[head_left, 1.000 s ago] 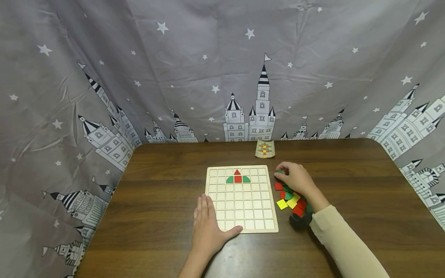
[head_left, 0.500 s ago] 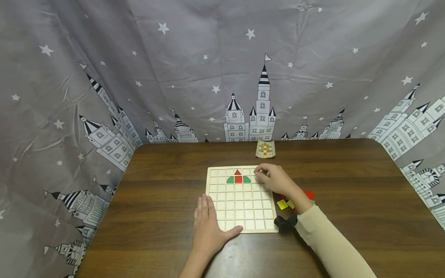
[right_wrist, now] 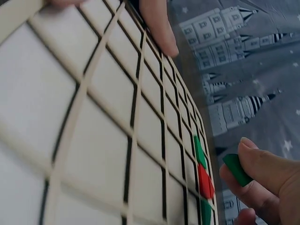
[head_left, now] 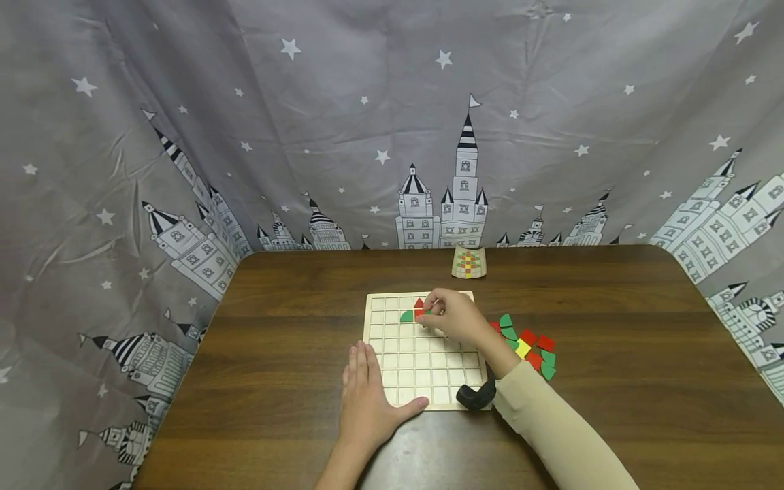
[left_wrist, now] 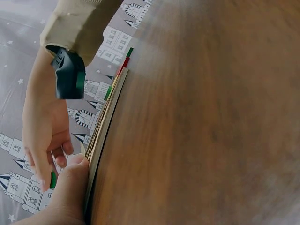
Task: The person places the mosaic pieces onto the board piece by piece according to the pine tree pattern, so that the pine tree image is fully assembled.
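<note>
A pale wooden grid board [head_left: 422, 364] lies on the table. In its far rows sit a red triangle [head_left: 419, 303], a red square [right_wrist: 205, 182] and green rounded tiles [head_left: 407, 316] on either side of that square. My right hand [head_left: 456, 318] is over these far rows, pinching another green tile [right_wrist: 237, 169] between thumb and fingers; the fingers partly cover its shape. My left hand [head_left: 365, 408] rests at the board's near left corner, fingers straight along the left side and thumb on the front edge.
Loose red, green and yellow tiles [head_left: 523, 347] are scattered right of the board, partly behind the right forearm. A small pattern card [head_left: 469, 263] stands at the table's back edge, before a grey castle-print curtain [head_left: 343, 136]. A black wrist camera [head_left: 476, 396] hangs over the board's near right corner.
My right hand has carried the green tile leftward from the loose tiles, across the board's right edge, to above the red square. The left hand has stayed in place.
</note>
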`<state>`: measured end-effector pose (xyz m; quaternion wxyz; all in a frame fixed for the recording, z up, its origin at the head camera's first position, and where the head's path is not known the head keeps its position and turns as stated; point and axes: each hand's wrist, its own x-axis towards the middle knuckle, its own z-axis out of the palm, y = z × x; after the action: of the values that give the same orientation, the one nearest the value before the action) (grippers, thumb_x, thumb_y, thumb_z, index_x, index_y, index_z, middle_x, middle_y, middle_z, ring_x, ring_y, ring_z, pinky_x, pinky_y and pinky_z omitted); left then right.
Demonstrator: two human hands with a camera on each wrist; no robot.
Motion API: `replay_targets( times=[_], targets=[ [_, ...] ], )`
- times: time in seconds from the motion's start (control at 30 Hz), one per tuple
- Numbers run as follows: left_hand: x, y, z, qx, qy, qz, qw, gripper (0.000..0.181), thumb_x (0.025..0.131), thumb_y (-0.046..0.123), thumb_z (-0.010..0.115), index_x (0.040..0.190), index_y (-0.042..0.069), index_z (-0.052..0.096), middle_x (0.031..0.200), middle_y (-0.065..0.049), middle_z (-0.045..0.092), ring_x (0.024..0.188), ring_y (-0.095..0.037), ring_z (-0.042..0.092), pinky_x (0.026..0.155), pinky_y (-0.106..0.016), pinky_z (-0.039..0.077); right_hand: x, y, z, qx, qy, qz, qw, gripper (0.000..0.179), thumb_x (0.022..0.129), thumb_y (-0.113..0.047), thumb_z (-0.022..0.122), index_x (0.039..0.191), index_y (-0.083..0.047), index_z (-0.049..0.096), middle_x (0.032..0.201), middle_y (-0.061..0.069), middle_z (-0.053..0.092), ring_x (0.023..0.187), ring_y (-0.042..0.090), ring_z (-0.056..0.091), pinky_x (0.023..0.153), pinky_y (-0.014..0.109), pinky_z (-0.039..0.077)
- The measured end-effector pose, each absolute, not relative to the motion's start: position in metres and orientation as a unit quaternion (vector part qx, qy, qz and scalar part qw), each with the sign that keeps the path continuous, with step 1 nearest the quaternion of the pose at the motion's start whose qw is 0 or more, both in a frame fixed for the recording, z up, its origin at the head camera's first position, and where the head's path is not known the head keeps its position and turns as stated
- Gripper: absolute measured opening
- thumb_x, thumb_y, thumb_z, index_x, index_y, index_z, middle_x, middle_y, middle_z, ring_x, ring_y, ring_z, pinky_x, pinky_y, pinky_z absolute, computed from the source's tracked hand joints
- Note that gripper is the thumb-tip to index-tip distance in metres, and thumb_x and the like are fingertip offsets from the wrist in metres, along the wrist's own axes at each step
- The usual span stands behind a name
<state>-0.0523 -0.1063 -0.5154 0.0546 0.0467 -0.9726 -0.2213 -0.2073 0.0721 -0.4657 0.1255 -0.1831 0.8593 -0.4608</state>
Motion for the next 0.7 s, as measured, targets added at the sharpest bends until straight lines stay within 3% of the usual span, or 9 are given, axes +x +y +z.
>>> replay_targets(
  times=[0.2, 0.57, 0.67, 0.7],
  targets=[
    [-0.052, -0.107, -0.515, 0.045, -0.972, -0.221, 0.058, 0.139, 0.062, 0.087, 0.065, 0.155, -0.006, 0.019, 0.164, -0.025, 0.015, 0.154, -0.04, 0.012, 0.121, -0.059, 0.021, -0.202, 0.05, -0.468, -0.175, 0.867, -0.453, 0.116, 0.021, 0.083, -0.027, 0.081, 0.09, -0.014, 0.065, 0.071, -0.005, 0.064, 0.066, 0.009, 0.055, 0.063, 0.025, 0.046],
    [-0.052, -0.107, -0.515, 0.042, -0.973, -0.217, 0.065, 0.138, 0.063, 0.085, 0.066, 0.155, -0.007, 0.02, 0.163, -0.026, 0.017, 0.153, -0.04, 0.014, 0.121, -0.058, 0.022, -0.196, 0.018, -0.476, -0.19, 0.894, -0.398, 0.078, 0.021, 0.084, -0.033, 0.08, 0.085, -0.02, 0.063, 0.074, -0.007, 0.061, 0.067, 0.009, 0.054, 0.063, 0.026, 0.045],
    [-0.052, -0.107, -0.515, 0.041, -0.973, -0.218, 0.063, 0.137, 0.063, 0.084, 0.066, 0.155, -0.007, 0.02, 0.163, -0.026, 0.017, 0.153, -0.04, 0.013, 0.121, -0.058, 0.022, -0.194, 0.015, -0.478, -0.196, 0.898, -0.387, 0.073, 0.021, 0.083, -0.032, 0.08, 0.083, -0.02, 0.064, 0.073, -0.007, 0.061, 0.068, 0.009, 0.053, 0.067, 0.028, 0.046],
    [-0.052, -0.107, -0.515, 0.04, -0.973, -0.218, 0.062, 0.137, 0.063, 0.084, 0.066, 0.154, -0.008, 0.02, 0.163, -0.026, 0.016, 0.154, -0.04, 0.013, 0.121, -0.058, 0.022, -0.194, 0.014, -0.478, -0.198, 0.9, -0.382, 0.07, 0.021, 0.083, -0.032, 0.08, 0.083, -0.02, 0.064, 0.072, -0.008, 0.06, 0.068, 0.009, 0.053, 0.074, 0.031, 0.05]
  ],
)
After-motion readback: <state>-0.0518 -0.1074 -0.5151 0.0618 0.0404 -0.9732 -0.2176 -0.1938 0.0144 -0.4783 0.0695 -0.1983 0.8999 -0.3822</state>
